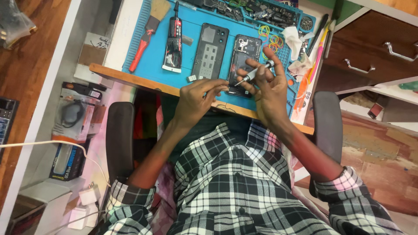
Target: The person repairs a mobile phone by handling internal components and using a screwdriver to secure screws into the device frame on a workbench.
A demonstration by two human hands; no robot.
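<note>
Screwdriver (pixel 254 72) gripped in our right hand (pixel 270 89), tip down on the opened phone (pixel 244 56) lying on the blue mat (pixel 152 65). Our left hand (pixel 198 93) pinches at the phone's near end, what it holds too small to tell. Left of the phone: back cover (pixel 210 51), glue tube (pixel 174 41).

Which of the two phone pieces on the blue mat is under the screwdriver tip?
The opened phone with exposed internals, right of the plain back cover, lies beneath the screwdriver held by the right hand.
</note>
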